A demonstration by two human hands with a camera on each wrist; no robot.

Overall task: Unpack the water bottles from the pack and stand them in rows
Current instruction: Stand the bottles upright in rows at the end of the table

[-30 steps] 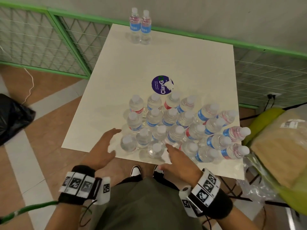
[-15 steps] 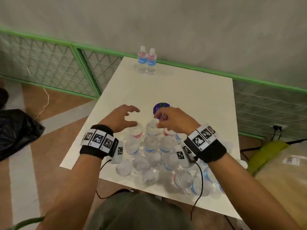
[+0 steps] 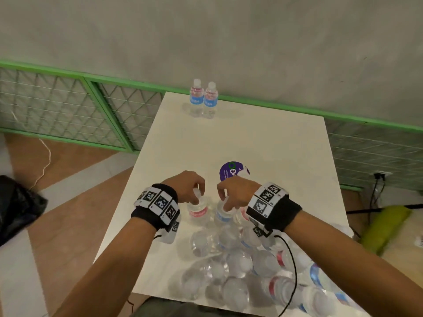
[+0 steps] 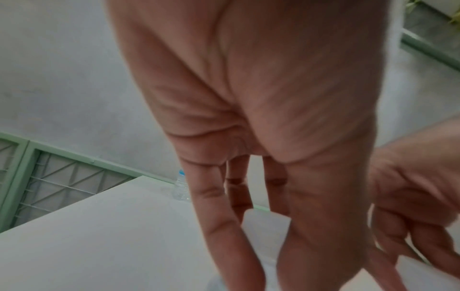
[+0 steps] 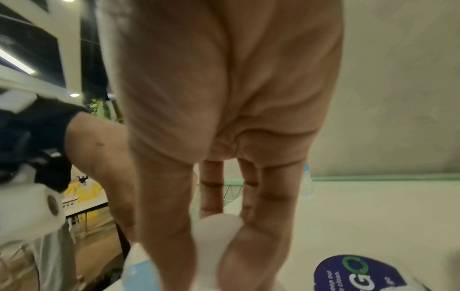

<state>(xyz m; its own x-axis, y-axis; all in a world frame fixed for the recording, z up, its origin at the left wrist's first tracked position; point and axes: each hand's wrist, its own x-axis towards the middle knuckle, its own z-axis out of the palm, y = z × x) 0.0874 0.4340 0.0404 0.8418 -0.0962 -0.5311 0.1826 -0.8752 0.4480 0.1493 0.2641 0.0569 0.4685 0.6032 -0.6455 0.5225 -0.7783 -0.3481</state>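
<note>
A cluster of several small clear water bottles (image 3: 240, 266) with white caps stands on the near part of the white table (image 3: 263, 143). My left hand (image 3: 191, 189) grips the cap of a red-labelled bottle (image 3: 197, 210) at the cluster's far left. Beside it my right hand (image 3: 231, 194) pinches the white cap (image 5: 216, 228) of a blue-labelled bottle (image 3: 221, 216). Two blue-labelled bottles (image 3: 203, 99) stand side by side at the table's far edge. In the left wrist view my fingers (image 4: 224, 226) point down, and the cap they hold is hidden.
A round purple sticker (image 3: 230, 171) lies on the table just beyond my hands. A green-framed mesh fence (image 3: 68, 110) and a grey wall run behind the table. A black bag (image 3: 16, 207) lies on the floor at left, a yellow-green object (image 3: 384, 225) at right.
Both hands rose from the table's near edge, reached over the cluster and came down onto the caps of two bottles in its far row. The head view tilted up.
</note>
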